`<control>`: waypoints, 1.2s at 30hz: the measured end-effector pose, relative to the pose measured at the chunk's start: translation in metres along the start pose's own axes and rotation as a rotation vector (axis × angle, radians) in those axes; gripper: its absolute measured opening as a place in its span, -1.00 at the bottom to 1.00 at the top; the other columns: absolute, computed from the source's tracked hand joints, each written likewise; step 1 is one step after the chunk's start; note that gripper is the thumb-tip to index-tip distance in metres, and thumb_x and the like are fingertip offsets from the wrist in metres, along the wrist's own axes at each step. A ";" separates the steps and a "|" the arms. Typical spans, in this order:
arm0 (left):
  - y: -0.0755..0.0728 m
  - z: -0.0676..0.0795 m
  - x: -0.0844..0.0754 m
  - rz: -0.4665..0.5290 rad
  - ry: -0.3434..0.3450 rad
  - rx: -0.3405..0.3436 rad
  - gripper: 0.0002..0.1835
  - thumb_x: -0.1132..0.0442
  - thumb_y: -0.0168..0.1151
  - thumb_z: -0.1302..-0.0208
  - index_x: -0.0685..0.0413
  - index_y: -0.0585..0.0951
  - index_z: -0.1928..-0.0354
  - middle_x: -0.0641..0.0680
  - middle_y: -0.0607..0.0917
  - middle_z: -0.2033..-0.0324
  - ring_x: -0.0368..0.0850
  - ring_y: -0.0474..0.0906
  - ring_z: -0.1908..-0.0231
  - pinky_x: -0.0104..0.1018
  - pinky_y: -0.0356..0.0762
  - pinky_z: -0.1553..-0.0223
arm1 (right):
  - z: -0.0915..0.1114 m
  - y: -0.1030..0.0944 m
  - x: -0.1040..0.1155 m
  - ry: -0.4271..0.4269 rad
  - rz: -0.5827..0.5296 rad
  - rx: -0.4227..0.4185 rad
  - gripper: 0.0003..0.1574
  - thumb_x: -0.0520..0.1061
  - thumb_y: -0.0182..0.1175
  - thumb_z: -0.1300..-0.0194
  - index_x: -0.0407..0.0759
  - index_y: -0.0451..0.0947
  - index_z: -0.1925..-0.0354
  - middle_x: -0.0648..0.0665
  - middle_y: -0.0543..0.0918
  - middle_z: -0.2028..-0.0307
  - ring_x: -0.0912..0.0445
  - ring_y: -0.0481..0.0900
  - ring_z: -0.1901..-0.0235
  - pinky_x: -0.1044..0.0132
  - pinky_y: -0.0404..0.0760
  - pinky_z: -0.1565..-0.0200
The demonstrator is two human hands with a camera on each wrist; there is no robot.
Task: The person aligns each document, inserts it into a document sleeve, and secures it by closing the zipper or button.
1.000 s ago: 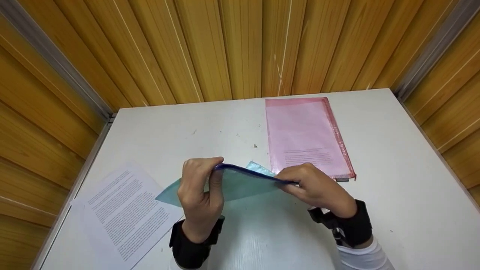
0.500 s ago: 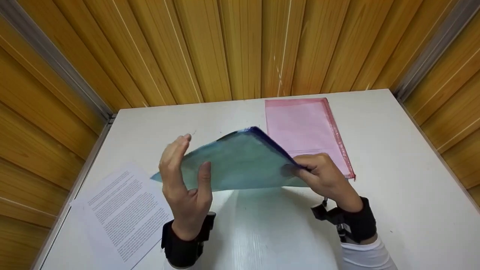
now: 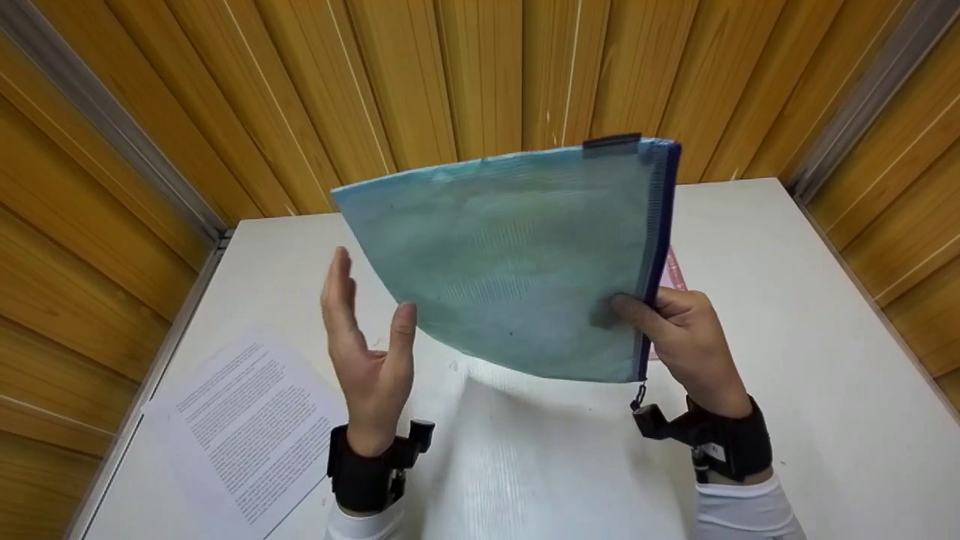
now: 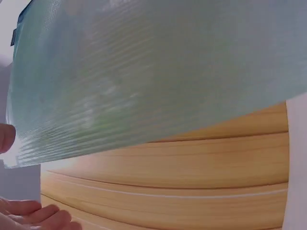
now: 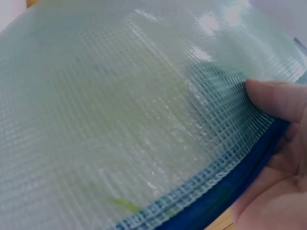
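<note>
A translucent blue-green mesh zipper pouch point(image 3: 510, 255) is held up above the table, its dark blue zipper edge on the right. My right hand point(image 3: 686, 345) pinches that zipper edge, thumb point(image 5: 276, 98) on the near face and fingers behind. From the pouch's lower corner hangs a small zipper pull point(image 3: 639, 396). My left hand point(image 3: 371, 360) is spread beside the lower left edge, thumb up and fingers straight, holding nothing. In the left wrist view the pouch point(image 4: 120, 81) spans the top, with left-hand fingers point(image 4: 38, 215) below it.
Printed sheets of paper point(image 3: 255, 420) lie at the table's left. A pink zipper pouch point(image 3: 675, 270) lies behind the raised pouch, mostly hidden. The white table point(image 3: 810, 315) is bordered by yellow wood-look panels point(image 3: 450, 82) at the back and sides.
My left hand has let go of the pouch's edge and opened. My right hand has turned the pouch up from nearly edge-on, so its broad face shows and its zipper stands upright.
</note>
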State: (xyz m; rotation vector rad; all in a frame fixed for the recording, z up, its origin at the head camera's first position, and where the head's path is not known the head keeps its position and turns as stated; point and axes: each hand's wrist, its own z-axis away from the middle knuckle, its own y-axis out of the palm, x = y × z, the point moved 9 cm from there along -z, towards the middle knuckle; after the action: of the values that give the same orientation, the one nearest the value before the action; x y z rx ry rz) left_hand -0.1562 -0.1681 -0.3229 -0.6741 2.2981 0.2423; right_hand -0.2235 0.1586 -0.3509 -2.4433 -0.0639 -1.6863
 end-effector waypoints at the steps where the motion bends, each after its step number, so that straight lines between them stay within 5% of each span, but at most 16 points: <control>1: 0.006 0.001 0.005 0.040 -0.035 0.048 -0.18 0.54 0.28 -0.17 0.32 0.18 -0.47 0.24 0.27 -0.46 0.07 0.17 -0.47 -0.06 0.07 -0.51 | 0.000 -0.001 -0.001 0.008 -0.032 -0.010 -0.77 -0.33 0.24 -0.32 -0.47 0.69 0.10 -0.03 0.81 0.24 0.17 0.78 0.22 0.35 0.72 0.16; 7: 0.034 0.011 0.029 0.198 -0.198 0.289 -0.35 0.50 0.18 -0.33 0.22 0.27 -0.44 0.20 0.44 -0.34 -0.01 0.44 -0.32 -0.09 0.34 -0.39 | -0.001 -0.007 -0.002 0.010 -0.200 -0.050 -0.66 -0.38 0.20 -0.33 -0.59 0.57 -0.03 -0.03 0.73 -0.04 0.16 0.68 -0.05 0.32 0.68 0.01; 13: 0.044 0.019 0.038 0.251 -0.234 0.374 -0.56 0.45 0.13 -0.40 0.32 0.43 -0.29 0.30 0.62 -0.14 -0.05 0.66 -0.09 -0.21 0.58 -0.17 | -0.003 -0.008 -0.010 0.044 -0.283 -0.053 -0.59 -0.33 0.19 -0.37 -0.57 0.52 -0.11 -0.13 0.75 -0.01 0.08 0.72 0.04 0.28 0.66 -0.03; 21: 0.042 0.019 0.043 0.168 -0.231 0.311 -0.75 0.52 0.15 -0.34 0.50 0.58 -0.02 0.40 0.74 0.15 0.17 0.73 0.23 -0.44 0.64 0.16 | -0.007 -0.005 -0.020 0.091 -0.306 -0.084 -0.60 -0.29 0.22 -0.36 -0.62 0.55 -0.02 -0.06 0.73 -0.01 0.13 0.69 0.01 0.28 0.66 -0.02; 24: 0.041 0.014 0.033 0.145 -0.235 0.296 -0.80 0.55 0.14 -0.33 0.55 0.58 0.06 0.44 0.73 0.22 0.26 0.73 0.28 -0.43 0.64 0.20 | -0.010 -0.004 -0.026 0.110 -0.263 -0.102 -0.60 -0.27 0.24 -0.35 -0.61 0.56 -0.01 -0.03 0.78 0.10 0.13 0.75 0.12 0.28 0.69 0.03; 29: 0.036 0.014 0.038 0.095 -0.223 0.225 -0.84 0.47 0.19 -0.35 0.46 0.64 0.12 0.37 0.76 0.27 0.18 0.74 0.32 -0.45 0.63 0.23 | -0.015 -0.001 -0.034 0.116 -0.077 -0.096 -0.63 -0.20 0.25 -0.36 -0.52 0.64 0.03 -0.02 0.79 0.16 0.19 0.75 0.19 0.37 0.69 0.08; 36: 0.025 0.011 0.043 0.012 -0.304 0.144 -0.84 0.50 0.16 -0.35 0.52 0.63 0.15 0.42 0.73 0.35 0.30 0.68 0.38 -0.50 0.55 0.32 | -0.022 0.010 -0.042 0.091 0.142 -0.033 -0.70 -0.17 0.24 -0.37 -0.42 0.70 0.12 -0.36 0.74 0.24 0.20 0.64 0.34 0.48 0.63 0.28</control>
State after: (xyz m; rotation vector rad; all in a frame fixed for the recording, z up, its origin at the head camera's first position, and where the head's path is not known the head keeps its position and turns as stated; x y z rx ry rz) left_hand -0.1890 -0.1602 -0.3617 -0.5118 2.0070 0.1699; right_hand -0.2579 0.1475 -0.3835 -2.3292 0.1461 -1.7462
